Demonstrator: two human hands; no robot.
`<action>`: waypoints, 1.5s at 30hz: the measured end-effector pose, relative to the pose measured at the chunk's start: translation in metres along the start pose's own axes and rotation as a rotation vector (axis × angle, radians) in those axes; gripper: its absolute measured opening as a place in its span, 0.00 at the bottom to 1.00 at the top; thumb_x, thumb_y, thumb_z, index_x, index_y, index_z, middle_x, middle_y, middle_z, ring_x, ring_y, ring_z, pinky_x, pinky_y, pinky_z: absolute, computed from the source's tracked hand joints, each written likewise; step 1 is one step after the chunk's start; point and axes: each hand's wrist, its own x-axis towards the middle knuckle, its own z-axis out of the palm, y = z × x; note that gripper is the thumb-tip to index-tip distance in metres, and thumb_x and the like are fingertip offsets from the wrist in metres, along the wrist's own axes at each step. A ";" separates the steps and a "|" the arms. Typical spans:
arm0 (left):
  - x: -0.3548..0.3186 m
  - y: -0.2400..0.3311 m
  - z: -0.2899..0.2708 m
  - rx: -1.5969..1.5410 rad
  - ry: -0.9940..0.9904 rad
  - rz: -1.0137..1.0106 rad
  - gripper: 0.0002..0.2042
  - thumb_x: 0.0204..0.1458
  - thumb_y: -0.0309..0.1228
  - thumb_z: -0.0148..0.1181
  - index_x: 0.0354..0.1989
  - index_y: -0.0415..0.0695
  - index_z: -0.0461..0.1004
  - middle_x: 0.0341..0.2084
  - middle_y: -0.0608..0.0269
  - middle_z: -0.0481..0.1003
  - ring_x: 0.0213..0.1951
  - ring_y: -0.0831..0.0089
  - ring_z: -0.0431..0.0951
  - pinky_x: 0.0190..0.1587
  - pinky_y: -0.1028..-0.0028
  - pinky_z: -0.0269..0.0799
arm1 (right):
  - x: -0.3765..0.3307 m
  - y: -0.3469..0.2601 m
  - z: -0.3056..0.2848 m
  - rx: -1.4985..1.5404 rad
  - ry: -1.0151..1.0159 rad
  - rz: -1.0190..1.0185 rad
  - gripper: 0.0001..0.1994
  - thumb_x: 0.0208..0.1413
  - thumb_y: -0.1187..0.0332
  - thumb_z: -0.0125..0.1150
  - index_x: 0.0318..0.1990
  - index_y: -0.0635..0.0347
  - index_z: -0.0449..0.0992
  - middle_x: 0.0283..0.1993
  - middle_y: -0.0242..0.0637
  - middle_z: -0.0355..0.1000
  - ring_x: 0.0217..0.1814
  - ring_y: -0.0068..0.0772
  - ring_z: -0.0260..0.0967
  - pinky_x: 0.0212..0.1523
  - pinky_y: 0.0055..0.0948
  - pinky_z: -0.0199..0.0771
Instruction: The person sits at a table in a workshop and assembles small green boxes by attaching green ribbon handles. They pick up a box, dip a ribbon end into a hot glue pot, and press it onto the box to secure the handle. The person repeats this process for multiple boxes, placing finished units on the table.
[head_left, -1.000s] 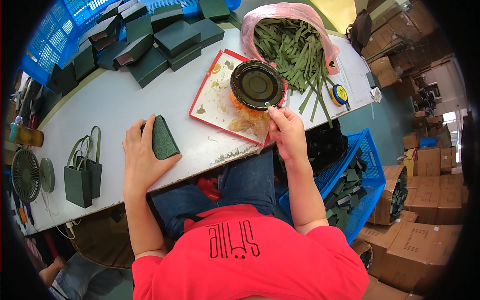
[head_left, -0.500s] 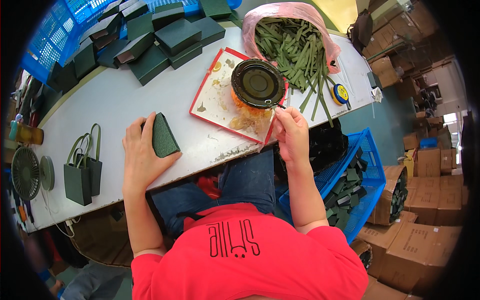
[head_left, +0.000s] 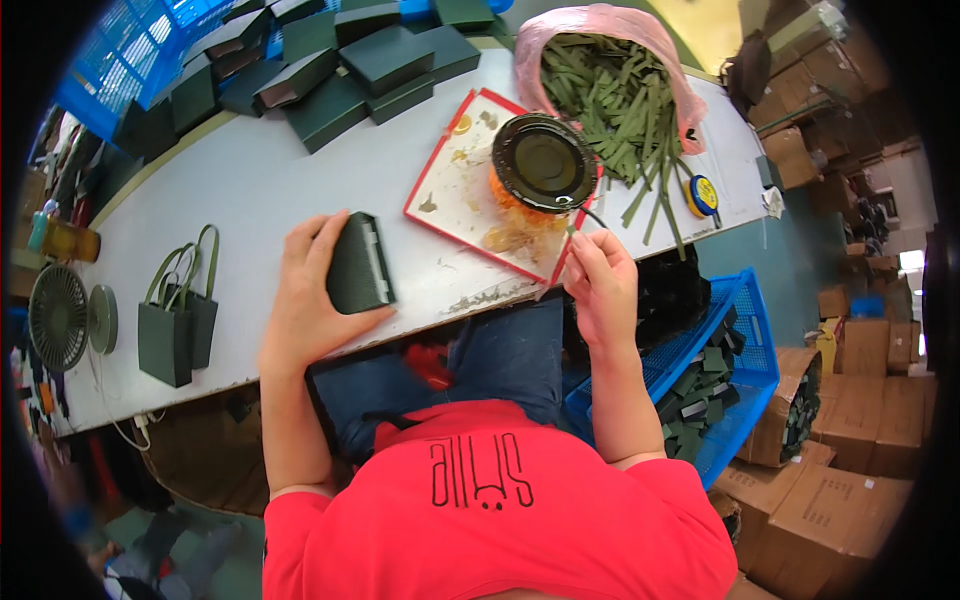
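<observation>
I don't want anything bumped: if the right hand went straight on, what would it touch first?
The right hand would probably meet the round black dish first, though depth is unclear.

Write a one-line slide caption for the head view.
The left hand holds a dark green box on the white table while the right hand pinches something small near the round black dish.

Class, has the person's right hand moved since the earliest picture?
Yes: judged against the black round dish, the right hand has drawn back from its rim, toward the red shirt.
</observation>
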 end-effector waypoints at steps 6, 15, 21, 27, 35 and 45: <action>0.008 0.017 -0.006 -0.230 -0.121 0.248 0.50 0.27 0.39 0.81 0.66 0.41 0.65 0.59 0.50 0.65 0.60 0.51 0.66 0.61 0.60 0.67 | -0.042 0.003 0.035 -0.138 -0.368 0.074 0.05 0.64 0.72 0.58 0.36 0.62 0.71 0.27 0.29 0.70 0.25 0.13 0.62 0.26 0.15 0.60; 0.005 0.027 -0.006 -0.228 -0.188 0.301 0.53 0.24 0.39 0.83 0.67 0.42 0.64 0.59 0.51 0.65 0.58 0.52 0.70 0.59 0.62 0.68 | -0.050 0.015 0.067 -0.190 -0.585 0.375 0.10 0.65 0.68 0.61 0.34 0.63 0.70 0.28 0.31 0.73 0.29 0.16 0.68 0.31 0.18 0.69; 0.006 0.029 -0.006 -0.239 -0.185 0.329 0.53 0.23 0.37 0.83 0.67 0.41 0.64 0.59 0.50 0.65 0.56 0.52 0.71 0.58 0.62 0.69 | -0.046 0.016 0.066 -0.290 -0.620 0.389 0.10 0.65 0.69 0.61 0.33 0.65 0.69 0.27 0.33 0.73 0.29 0.18 0.70 0.31 0.20 0.70; 0.007 0.031 -0.007 -0.228 -0.208 0.348 0.52 0.24 0.37 0.83 0.66 0.41 0.65 0.57 0.50 0.66 0.55 0.53 0.71 0.57 0.62 0.69 | -0.043 0.011 0.066 -0.319 -0.656 0.436 0.10 0.64 0.69 0.61 0.33 0.64 0.70 0.28 0.32 0.74 0.30 0.17 0.70 0.32 0.20 0.69; 0.009 0.038 -0.009 -0.134 -0.200 0.430 0.47 0.23 0.35 0.81 0.62 0.40 0.70 0.55 0.52 0.68 0.54 0.53 0.71 0.56 0.61 0.69 | -0.044 0.021 0.066 -0.514 -0.680 0.404 0.10 0.64 0.68 0.58 0.33 0.67 0.73 0.28 0.33 0.75 0.29 0.15 0.70 0.30 0.20 0.69; 0.004 0.031 -0.013 -0.106 -0.180 0.349 0.47 0.26 0.37 0.81 0.63 0.41 0.68 0.56 0.52 0.68 0.55 0.53 0.69 0.58 0.60 0.67 | -0.030 0.017 0.059 -0.230 -0.723 0.498 0.12 0.68 0.66 0.54 0.42 0.69 0.76 0.35 0.38 0.79 0.30 0.23 0.76 0.33 0.23 0.77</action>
